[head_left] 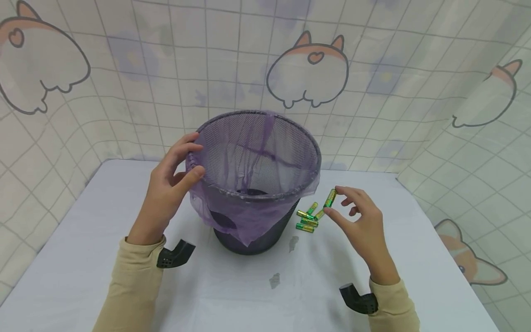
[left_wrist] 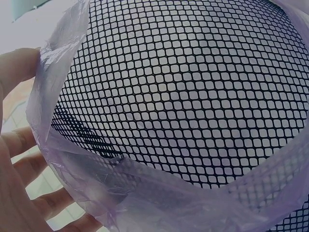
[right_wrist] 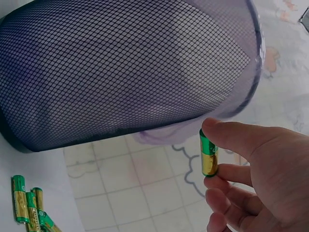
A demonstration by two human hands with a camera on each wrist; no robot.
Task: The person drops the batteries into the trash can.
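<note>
Head view shows our left hand (head_left: pixel 166 193) gripping the rim of the black wire-mesh wastebasket (head_left: pixel 257 184) through its thin purple plastic liner (head_left: pixel 232 216), fingers curled on it; rightward, loose green-and-gold batteries (head_left: pixel 308 220) lie on the white worktop (head_left: pixel 83 258); our right hand (head_left: pixel 361 221) pinches one small, rigid, smooth battery (right_wrist: pixel 208 153) end to end, likely slippery.

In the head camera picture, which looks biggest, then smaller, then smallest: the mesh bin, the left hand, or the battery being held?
1. Mesh bin, by far the biggest.
2. Left hand, gripping the bin's rim.
3. Battery, pinched in the right hand, the smallest.
All sit about equally far from the camera, so the order looks sure.
</note>
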